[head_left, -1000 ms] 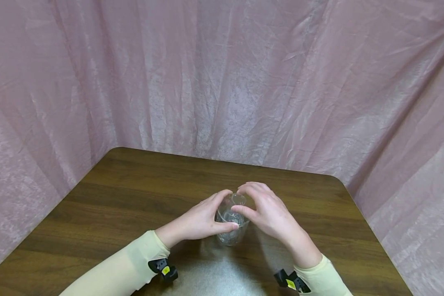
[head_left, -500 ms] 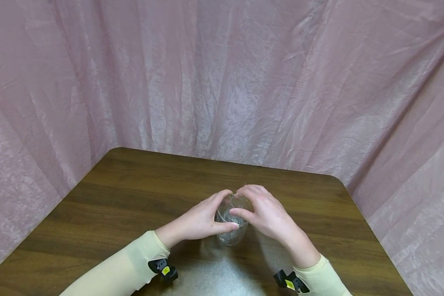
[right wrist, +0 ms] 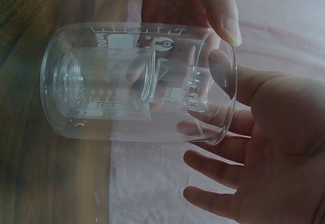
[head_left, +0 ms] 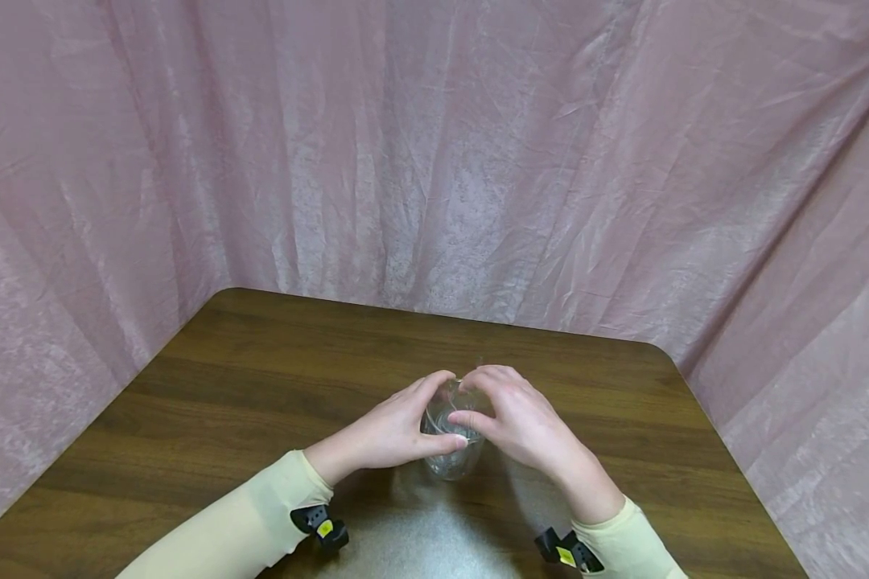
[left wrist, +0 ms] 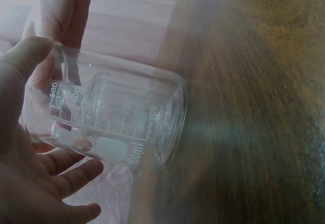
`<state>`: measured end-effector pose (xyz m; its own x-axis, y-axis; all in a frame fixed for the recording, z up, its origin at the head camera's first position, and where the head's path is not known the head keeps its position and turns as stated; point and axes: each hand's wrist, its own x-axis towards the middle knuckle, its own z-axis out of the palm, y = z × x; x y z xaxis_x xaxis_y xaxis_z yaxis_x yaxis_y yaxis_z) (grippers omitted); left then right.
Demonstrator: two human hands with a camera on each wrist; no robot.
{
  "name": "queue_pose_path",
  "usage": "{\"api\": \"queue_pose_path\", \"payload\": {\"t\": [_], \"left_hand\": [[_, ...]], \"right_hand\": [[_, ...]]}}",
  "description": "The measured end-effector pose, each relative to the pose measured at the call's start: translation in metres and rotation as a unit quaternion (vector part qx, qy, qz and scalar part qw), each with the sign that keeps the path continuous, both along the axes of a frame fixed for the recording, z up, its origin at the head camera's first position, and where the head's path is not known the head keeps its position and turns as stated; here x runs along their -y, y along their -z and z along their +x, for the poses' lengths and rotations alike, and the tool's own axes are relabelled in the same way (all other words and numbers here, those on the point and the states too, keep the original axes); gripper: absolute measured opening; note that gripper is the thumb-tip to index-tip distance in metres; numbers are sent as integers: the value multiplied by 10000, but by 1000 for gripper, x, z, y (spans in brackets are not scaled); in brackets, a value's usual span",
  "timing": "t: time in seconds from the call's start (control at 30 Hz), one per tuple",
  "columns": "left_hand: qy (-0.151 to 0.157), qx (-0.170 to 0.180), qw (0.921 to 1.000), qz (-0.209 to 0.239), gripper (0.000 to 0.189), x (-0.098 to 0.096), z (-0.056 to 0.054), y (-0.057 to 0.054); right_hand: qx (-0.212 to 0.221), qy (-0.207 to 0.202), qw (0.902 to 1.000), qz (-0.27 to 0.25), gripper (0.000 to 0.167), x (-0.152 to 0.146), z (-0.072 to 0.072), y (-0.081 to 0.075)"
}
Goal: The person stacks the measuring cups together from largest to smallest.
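A large clear glass beaker with white volume marks stands upright on the table. My left hand holds it near the rim between thumb and fingers. Inside it sits a medium beaker, visible through the glass in both wrist views. My right hand reaches over the mouth, its thumb and fingertips gripping a small beaker near its top. That small beaker is inside the large one, at the medium beaker's mouth. Glass reflections blur how deep it sits.
The brown wood-grain table has rounded far corners. Pink velvet curtain hangs behind it and along both sides. A bright reflection lies on the tabletop near the front.
My right hand has moved slightly down and to the left, lowering the small beaker further into the large one. My left hand stays in place on the large beaker.
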<state>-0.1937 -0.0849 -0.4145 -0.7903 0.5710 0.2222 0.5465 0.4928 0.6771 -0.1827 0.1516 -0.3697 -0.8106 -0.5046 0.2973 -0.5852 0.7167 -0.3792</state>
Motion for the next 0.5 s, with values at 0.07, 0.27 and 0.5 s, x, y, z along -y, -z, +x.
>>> {"api": "queue_pose_path", "payload": {"t": [0.07, 0.27, 0.5], "left_hand": [[-4, 2, 10000, -3, 89, 0, 0, 0], [11, 57, 10000, -5, 91, 0, 1, -1], [21, 67, 10000, -19, 92, 0, 1, -1]], "right_hand": [[10, 4, 10000, 3, 33, 0, 0, 1], [17, 18, 10000, 35, 35, 1, 0, 0], [49, 31, 10000, 31, 35, 1, 0, 0]]}}
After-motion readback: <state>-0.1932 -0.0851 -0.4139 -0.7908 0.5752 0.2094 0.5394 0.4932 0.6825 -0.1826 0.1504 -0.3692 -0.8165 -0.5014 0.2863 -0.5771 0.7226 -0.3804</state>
